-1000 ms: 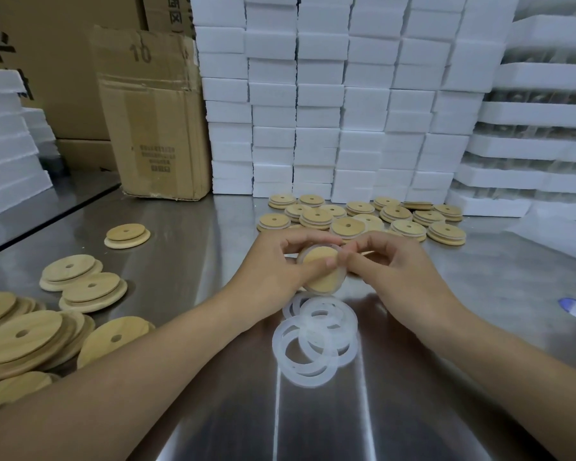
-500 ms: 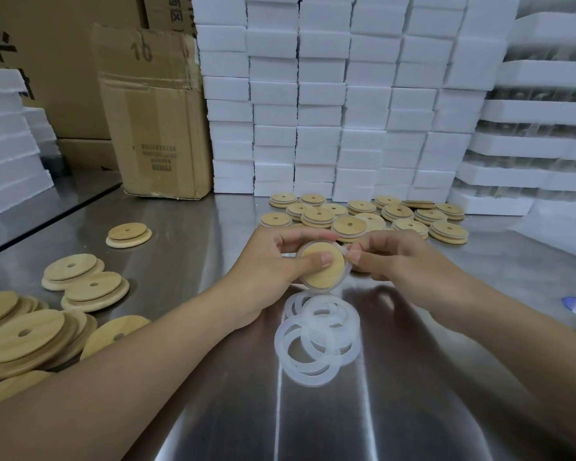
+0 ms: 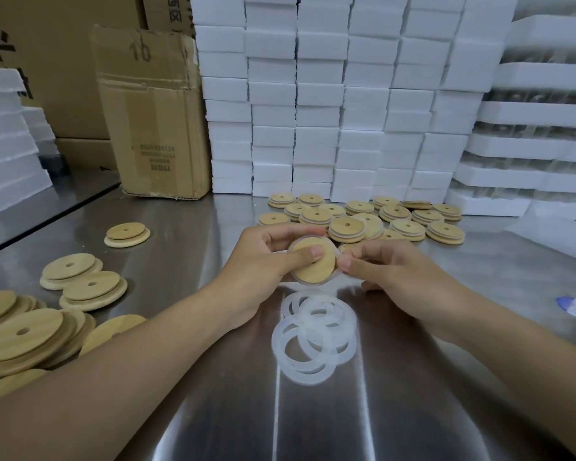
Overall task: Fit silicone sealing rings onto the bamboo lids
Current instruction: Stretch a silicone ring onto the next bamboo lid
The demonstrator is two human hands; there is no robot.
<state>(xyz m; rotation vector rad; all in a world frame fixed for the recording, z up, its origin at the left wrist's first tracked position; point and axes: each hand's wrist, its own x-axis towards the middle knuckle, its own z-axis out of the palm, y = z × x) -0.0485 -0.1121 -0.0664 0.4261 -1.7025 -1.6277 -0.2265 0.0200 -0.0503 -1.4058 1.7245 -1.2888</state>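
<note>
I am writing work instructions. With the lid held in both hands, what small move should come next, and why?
Probably the right hand should press the silicone ring on along the rim while the left hand turns the bamboo lid. The ring shows around the lid's edge, the right fingers pinch it at the right side, and whether it sits evenly is unclear.
</note>
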